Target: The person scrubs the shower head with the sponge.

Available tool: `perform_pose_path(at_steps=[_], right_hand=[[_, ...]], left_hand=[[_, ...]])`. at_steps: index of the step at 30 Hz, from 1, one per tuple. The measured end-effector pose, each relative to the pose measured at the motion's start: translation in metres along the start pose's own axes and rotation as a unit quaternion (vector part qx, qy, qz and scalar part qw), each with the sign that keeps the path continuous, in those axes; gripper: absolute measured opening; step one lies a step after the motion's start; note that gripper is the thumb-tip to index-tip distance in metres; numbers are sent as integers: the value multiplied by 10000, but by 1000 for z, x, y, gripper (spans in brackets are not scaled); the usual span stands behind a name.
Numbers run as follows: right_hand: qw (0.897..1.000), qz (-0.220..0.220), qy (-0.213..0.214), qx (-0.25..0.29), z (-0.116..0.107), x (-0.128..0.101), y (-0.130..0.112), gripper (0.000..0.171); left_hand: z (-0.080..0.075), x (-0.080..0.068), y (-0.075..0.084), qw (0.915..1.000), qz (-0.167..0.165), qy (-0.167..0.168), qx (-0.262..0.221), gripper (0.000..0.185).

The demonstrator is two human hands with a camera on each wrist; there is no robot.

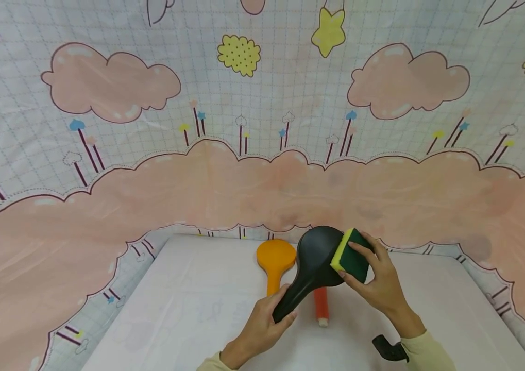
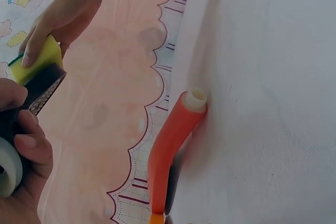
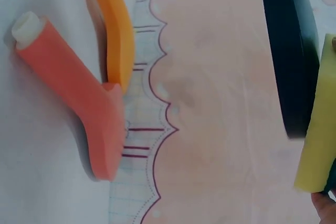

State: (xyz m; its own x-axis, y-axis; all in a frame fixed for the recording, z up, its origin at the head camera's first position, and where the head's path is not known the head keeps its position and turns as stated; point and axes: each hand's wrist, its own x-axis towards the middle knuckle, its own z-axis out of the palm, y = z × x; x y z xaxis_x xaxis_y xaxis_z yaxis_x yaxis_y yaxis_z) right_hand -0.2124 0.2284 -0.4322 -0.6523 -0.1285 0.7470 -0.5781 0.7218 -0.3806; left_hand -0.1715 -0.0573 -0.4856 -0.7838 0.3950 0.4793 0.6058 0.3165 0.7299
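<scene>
My left hand (image 1: pixel 258 325) grips the handle of a black handheld shower head (image 1: pixel 318 252), held tilted above the table with its round head up and away. A yellow and green sponge (image 1: pixel 357 255) is pinched between the thumb and fingers of my right hand (image 1: pixel 383 283). Its yellow side lies against the right part of the head's smooth back. From the left wrist view, the perforated face of the black shower head (image 2: pixel 44 87) shows below the sponge (image 2: pixel 39 61), and a pale round handle end (image 2: pixel 11 169) sticks out of the left hand.
An orange shower head (image 1: pixel 275 255) lies on the white table (image 1: pixel 188 309), left of the black one. The red shower head (image 3: pixel 63 72) rests beside it, partly hidden behind the black one in the head view. A patterned cloth (image 1: pixel 262 196) rises behind the table.
</scene>
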Motion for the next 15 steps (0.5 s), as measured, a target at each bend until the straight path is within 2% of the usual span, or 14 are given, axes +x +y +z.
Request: perform_pose_path(at_steps=[8, 15], right_hand=[[9988, -459, -173, -41, 4, -1, -10, 77], [9977, -680, -59, -8, 2, 4, -11, 75]], left_hand=[[3, 5, 3, 9999, 15, -93, 62, 53], [0, 5, 4, 9997, 34, -184, 153, 54]])
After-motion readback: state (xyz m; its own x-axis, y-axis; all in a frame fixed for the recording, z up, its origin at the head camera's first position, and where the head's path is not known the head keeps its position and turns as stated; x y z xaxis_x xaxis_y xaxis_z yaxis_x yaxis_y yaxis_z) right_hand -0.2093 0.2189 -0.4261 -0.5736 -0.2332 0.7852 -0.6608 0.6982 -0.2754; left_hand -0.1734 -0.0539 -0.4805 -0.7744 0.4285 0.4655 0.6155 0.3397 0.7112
